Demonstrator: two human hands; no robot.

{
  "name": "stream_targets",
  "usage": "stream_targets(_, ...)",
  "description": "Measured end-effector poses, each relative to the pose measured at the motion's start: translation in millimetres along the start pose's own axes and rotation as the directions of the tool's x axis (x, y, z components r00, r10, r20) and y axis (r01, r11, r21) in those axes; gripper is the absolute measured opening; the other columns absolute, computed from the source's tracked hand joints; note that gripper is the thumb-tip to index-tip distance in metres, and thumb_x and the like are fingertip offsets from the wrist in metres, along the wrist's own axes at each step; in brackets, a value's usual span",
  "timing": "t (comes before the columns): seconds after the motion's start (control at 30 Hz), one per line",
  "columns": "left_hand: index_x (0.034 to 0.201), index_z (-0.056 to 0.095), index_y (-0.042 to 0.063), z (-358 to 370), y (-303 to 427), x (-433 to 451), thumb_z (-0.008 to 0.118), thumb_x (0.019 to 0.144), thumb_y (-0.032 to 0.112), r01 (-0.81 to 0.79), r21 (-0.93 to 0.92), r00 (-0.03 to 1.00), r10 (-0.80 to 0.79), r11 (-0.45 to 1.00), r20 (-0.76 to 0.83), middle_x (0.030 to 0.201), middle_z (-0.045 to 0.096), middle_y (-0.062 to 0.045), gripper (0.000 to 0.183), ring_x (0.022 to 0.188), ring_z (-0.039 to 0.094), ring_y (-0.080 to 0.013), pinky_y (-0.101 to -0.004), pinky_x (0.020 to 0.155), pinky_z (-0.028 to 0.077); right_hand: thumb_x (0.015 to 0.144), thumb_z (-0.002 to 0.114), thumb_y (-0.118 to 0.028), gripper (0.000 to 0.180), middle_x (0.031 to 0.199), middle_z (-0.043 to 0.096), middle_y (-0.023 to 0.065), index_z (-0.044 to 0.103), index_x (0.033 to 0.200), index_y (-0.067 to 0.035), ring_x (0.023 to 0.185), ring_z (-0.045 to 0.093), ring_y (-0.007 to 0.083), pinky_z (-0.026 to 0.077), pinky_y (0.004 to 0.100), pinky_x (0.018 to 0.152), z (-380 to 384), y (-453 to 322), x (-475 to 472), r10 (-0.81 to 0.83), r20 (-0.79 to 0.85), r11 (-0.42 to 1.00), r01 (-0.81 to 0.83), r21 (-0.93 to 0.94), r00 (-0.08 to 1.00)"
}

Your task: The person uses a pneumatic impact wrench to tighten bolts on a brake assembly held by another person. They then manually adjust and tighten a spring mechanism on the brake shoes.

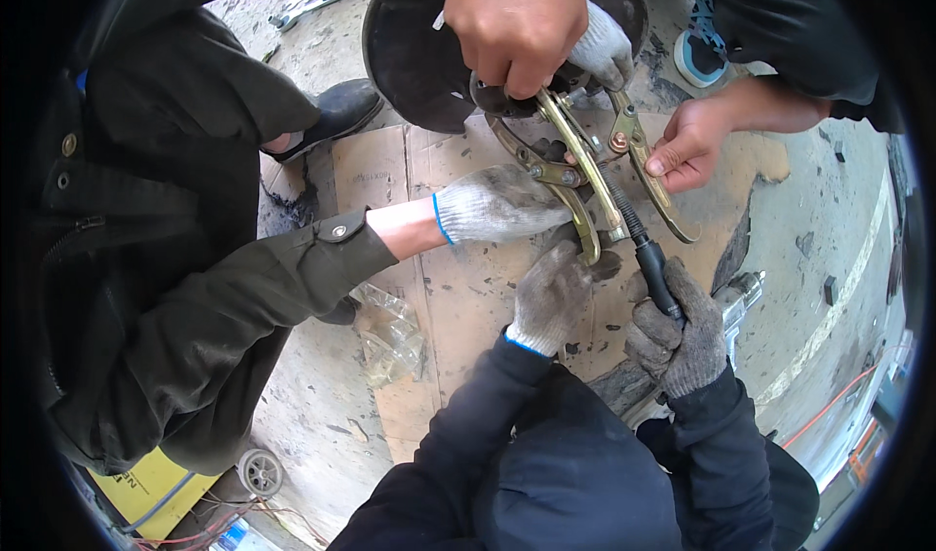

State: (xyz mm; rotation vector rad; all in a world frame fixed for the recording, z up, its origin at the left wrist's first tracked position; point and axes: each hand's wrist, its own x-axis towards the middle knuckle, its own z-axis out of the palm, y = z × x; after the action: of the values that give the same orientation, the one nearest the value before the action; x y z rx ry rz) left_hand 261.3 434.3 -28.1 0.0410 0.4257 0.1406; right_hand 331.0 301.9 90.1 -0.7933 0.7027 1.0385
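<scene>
My left hand (553, 295), in a soiled knit glove with a blue cuff edge, grips the curved lower end of a gold-coloured arm of a jaw puller (601, 174). My right hand (676, 331), gloved too, is closed around a black cylindrical tool (657, 277). This tool lines up with the puller's threaded rod (623, 203) and meets its lower end. The puller's arms are linked by bolted joints. Its upper end is partly hidden by other people's hands, beside a dark round metal part (417, 61).
A co-worker's gloved hand (504, 203) reaches the puller from the left. Bare hands (515, 24) (687, 149) and another glove (603, 46) hold its upper parts. Cardboard (468, 280) lies beneath, with a plastic bag (391, 335), an air impact wrench (740, 306) and a wrench (303, 10) around.
</scene>
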Motion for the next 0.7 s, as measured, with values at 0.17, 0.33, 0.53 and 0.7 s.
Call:
stream_targets(0.17, 0.129, 0.056, 0.002, 2.6, 0.5, 17.5, 0.054, 0.100, 0.020, -0.001, 0.173, 1.000, -0.001, 0.985, 0.012, 0.114, 0.065, -0.011, 0.034, 0.103, 0.063, -0.0226, -0.0379, 0.089, 0.050, 0.105, 0.043, -0.040, 0.036, 0.048, 0.030, -0.0028, 0.060, 0.104, -0.008, 0.039, 0.029, 0.0142, 0.025, 0.0281, 0.039, -4.2, -3.2, 0.4, 0.027, 0.026, 1.000, -0.026, -0.011, 0.999)
stream_targets(0.33, 0.130, 0.054, -0.001, -0.7, -3.7, 15.8, 0.052, 0.102, 0.018, -0.003, 0.159, 1.000, 0.005, 0.987, -0.008, 0.099, 0.066, -0.012, 0.033, 0.089, 0.064, -0.0204, -0.0326, 0.077, 0.052, 0.106, 0.036, -0.048, 0.050, 0.046, 0.029, -0.0044, 0.061, 0.104, -0.005, 0.038, 0.030, 0.0120, 0.026, 0.0267, 0.037, -5.8, -2.6, 0.5, 0.027, -0.010, 0.997, -0.027, -0.073, 1.000)
stream_targets(0.53, 0.122, 0.057, 0.001, 5.3, -2.7, 13.2, 0.054, 0.102, 0.018, 0.050, 0.198, 0.996, -0.033, 0.979, -0.088, 0.098, 0.067, -0.010, 0.027, 0.088, 0.064, -0.0181, -0.0325, 0.076, 0.052, 0.106, 0.037, -0.047, 0.049, 0.047, 0.031, -0.0040, 0.059, 0.105, -0.003, 0.038, 0.031, 0.0125, 0.026, 0.0262, 0.037, -6.1, -2.5, 3.3, -0.028, 0.030, 0.991, 0.032, -0.131, 0.999)
stream_targets(0.7, 0.125, 0.058, 0.000, 3.9, -4.2, 8.3, 0.055, 0.102, 0.019, 0.046, 0.303, 0.992, -0.009, 0.952, -0.123, 0.100, 0.067, -0.009, 0.030, 0.088, 0.064, -0.0168, -0.0314, 0.077, 0.052, 0.105, 0.040, -0.047, 0.049, 0.047, 0.030, -0.0040, 0.058, 0.102, -0.002, 0.038, 0.031, 0.0131, 0.025, 0.0270, 0.039, -9.4, -3.0, 5.2, -0.036, 0.072, 0.984, 0.049, -0.174, 0.997)
